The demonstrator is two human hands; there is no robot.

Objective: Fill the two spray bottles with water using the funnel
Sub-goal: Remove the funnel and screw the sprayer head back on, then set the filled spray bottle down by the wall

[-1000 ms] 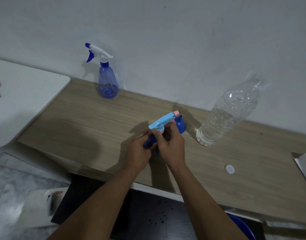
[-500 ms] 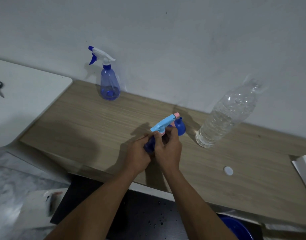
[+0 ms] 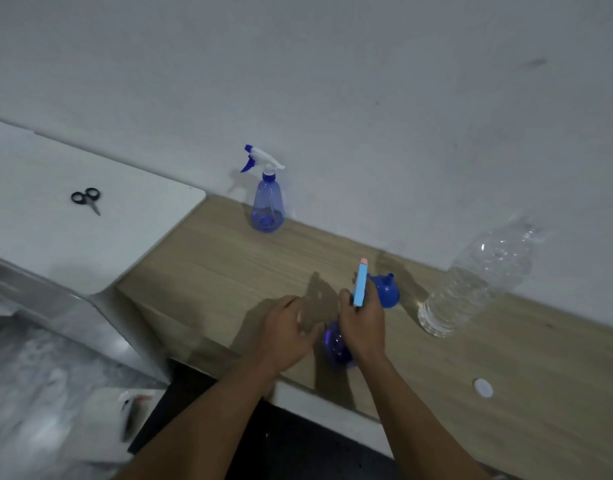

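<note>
Wooden desk (image 3: 228, 271) against wall (image 3: 367, 98). Right hand (image 3: 363, 323) grips light-blue spray head (image 3: 361, 284) of near spray bottle (image 3: 336, 346); left hand (image 3: 284, 330) released beside it. Likely unscrewing; next, seat funnel (image 3: 386, 291) in neck.

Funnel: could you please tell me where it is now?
Head view: the funnel sits on the table right of centre, just beyond the right hand, left of the water bottle.

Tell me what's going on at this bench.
A person's right hand grips the light-blue spray head on a dark blue spray bottle. The left hand hovers beside it, fingers relaxed. The blue funnel lies behind, the water bottle stands to the right, and the second spray bottle stands by the wall.
</note>
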